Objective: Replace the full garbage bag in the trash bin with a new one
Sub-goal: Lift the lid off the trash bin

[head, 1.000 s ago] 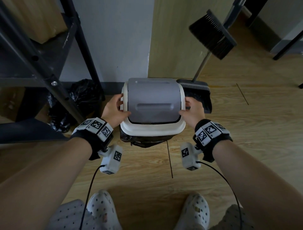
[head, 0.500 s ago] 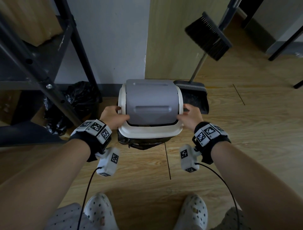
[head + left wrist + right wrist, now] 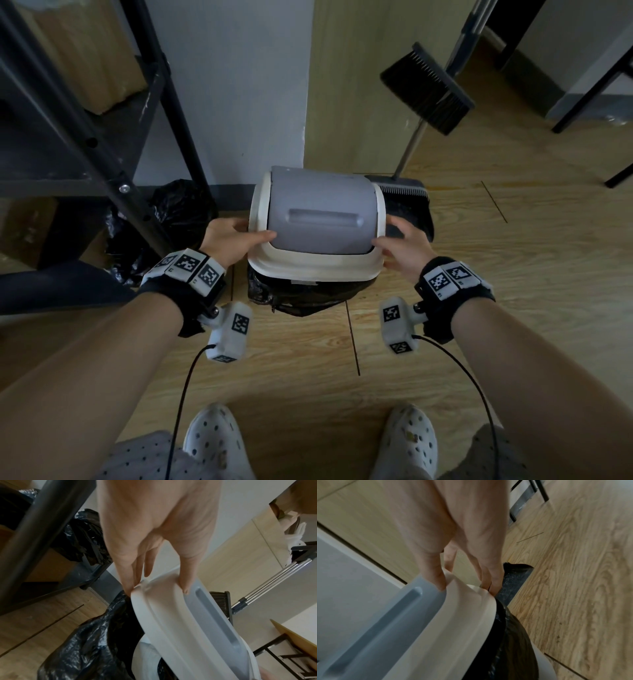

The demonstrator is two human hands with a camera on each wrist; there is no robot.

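1. We note the trash bin lid (image 3: 315,263), a smooth cream plastic frame with rounded corners, carrying a matte grey domed swing flap (image 3: 322,216) with a recessed oblong grip.
2. The left hand (image 3: 229,241) grips the lid's left edge, thumb on top and fingers curled beneath the rim.
3. The right hand (image 3: 404,248) grips the right edge likewise, thumb over and fingers under.
4. The lid sits tilted, its near edge above the crinkled, glossy black garbage bag (image 3: 298,301) that spills over the bin's mouth.
5. The bin stands on the wood-grain plank floor (image 3: 513,274), against a pale wall.
6. To the left, a dark metal shelf frame (image 3: 102,144) with another crumpled black bag (image 3: 174,212) under it.
7. To the right, a black bristle broom (image 3: 428,89) and a dustpan (image 3: 411,198) with a metal handle.
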